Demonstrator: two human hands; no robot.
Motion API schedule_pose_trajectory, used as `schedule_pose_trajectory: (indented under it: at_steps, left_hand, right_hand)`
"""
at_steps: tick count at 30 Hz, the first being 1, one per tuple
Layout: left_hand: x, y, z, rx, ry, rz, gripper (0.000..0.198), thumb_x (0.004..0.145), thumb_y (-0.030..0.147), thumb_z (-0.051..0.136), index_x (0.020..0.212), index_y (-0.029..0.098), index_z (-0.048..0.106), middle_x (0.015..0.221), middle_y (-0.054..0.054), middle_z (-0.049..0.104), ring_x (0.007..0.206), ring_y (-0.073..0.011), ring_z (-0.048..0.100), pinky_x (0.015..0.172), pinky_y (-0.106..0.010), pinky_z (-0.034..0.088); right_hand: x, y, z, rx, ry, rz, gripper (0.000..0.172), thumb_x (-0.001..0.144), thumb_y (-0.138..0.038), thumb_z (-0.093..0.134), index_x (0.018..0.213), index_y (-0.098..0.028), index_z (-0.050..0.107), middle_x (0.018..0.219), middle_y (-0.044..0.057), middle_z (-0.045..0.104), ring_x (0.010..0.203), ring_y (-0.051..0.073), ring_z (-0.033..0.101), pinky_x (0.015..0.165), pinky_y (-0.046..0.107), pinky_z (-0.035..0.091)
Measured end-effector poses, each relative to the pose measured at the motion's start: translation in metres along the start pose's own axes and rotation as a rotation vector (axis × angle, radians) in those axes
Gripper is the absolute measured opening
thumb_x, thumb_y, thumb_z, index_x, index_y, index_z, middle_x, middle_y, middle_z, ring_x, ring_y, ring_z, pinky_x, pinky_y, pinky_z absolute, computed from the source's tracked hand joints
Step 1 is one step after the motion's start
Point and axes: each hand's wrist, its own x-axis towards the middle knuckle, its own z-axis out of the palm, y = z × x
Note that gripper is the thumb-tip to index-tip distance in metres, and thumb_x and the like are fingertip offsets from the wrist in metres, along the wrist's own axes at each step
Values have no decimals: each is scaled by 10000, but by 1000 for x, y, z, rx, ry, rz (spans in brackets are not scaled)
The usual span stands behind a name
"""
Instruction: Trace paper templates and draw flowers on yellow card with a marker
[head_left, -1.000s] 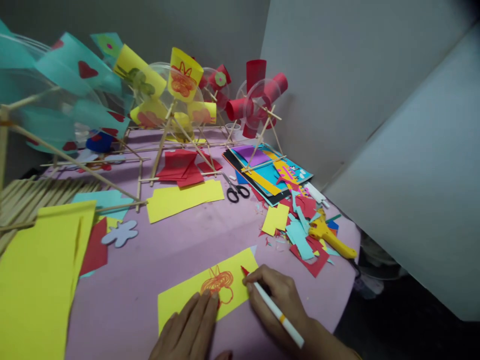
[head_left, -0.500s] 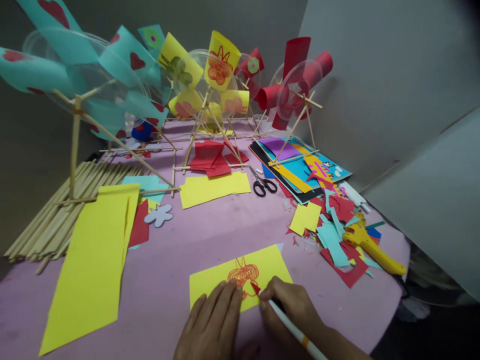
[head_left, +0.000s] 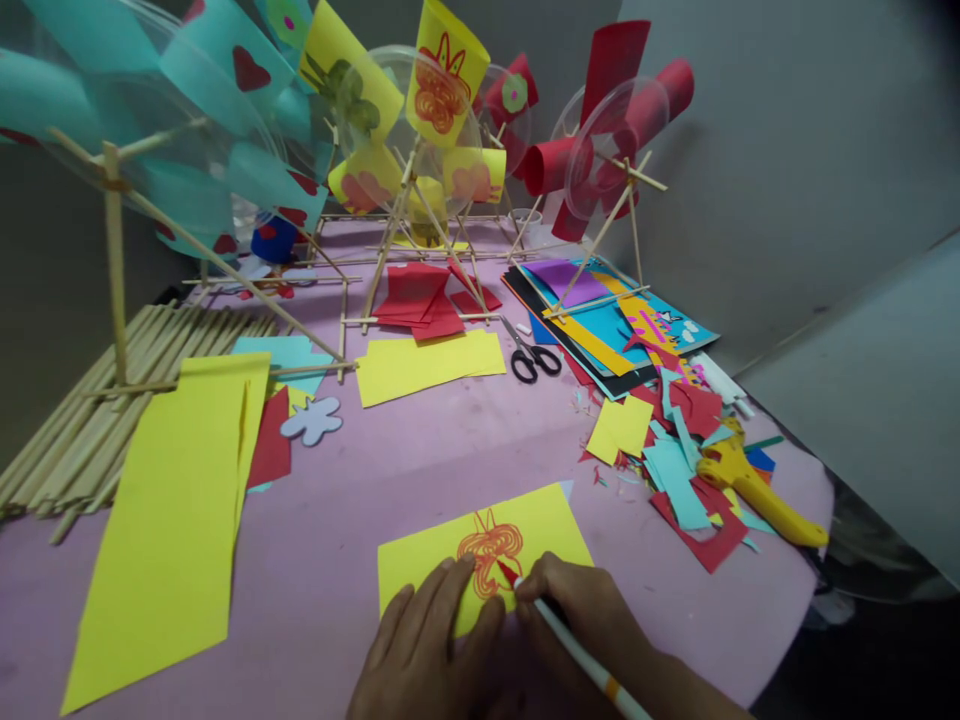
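A yellow sheet of paper (head_left: 420, 560) lies on the table near me, bearing a red butterfly drawing (head_left: 490, 545) filled with looping lines. My left hand (head_left: 427, 640) rests flat on the sheet's lower left part, fingers spread a little and thumb apart. With my right hand (head_left: 574, 610) I grip a red felt-tip marker (head_left: 566, 640) with a white barrel. Its red tip touches the butterfly's lower right wing or sits just over it; I cannot tell which. The palm of the right hand is hidden.
Wheel models with sticks and paper cylinders stand behind: blue, yellow (head_left: 442, 80) and red (head_left: 611, 80). Scissors (head_left: 534, 362) lie mid-table. At right are paper scraps (head_left: 679, 480) and a yellow glue gun (head_left: 761, 490); at left, wooden sticks (head_left: 112, 420) and a long yellow sheet (head_left: 165, 520).
The lower part of the butterfly shows more red loops. My left thumb has come out onto the sheet's lower edge. The view has shifted slightly.
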Motion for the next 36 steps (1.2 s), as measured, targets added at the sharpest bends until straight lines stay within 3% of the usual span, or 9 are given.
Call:
schedule_pose_trajectory:
  at_steps: [4,9,12,18,31,36]
  left_hand:
    - [0,-5,4,29,-35,56,496,779,391,617,1249,267,518,1302,-134,528,1127,-285,547,805,-409,531]
    - [3,-5,4,58,-43,74,530,742,421,660,1235,269,538,1283,-141,545,1107,-285,558,792,-402,541]
    - [4,-4,2,69,-58,69,576,713,417,685,1249,275,529,1287,-135,546,1105,-280,561,799,-399,541]
    - [2,-4,1,71,-53,75,576,690,431,693,1226,274,547,1270,-134,560,1082,-281,577,788,-401,548]
    - [4,-4,-1,31,-41,66,547,717,418,682,1222,253,550,1281,-152,546,1101,-292,571,778,-425,559]
    - [4,-3,-2,34,-41,52,550,705,431,691,1210,265,552,1285,-134,547,1106,-284,567,794,-417,552]
  right_hand:
    - [-3,6,1,13,-43,35,184,815,-275,437,666,-233,537,504,-40,607,396,107,541,428,177,376]
    - [-4,10,1,-86,-240,178,96,757,-230,531,674,-230,580,563,-29,658,473,131,592,473,187,414]
    - [-2,8,0,-138,-280,196,47,736,-234,568,706,-230,603,597,-18,681,507,149,617,494,198,426]
    - [-3,5,3,-133,-178,140,66,733,-257,548,691,-228,590,550,-21,664,452,141,602,468,197,405]
    - [-3,4,1,-106,-137,126,55,733,-233,525,683,-225,547,530,-32,647,423,121,584,456,182,395]
    - [-2,1,0,-77,-52,99,64,707,-207,492,671,-226,541,506,-36,646,392,113,569,426,176,377]
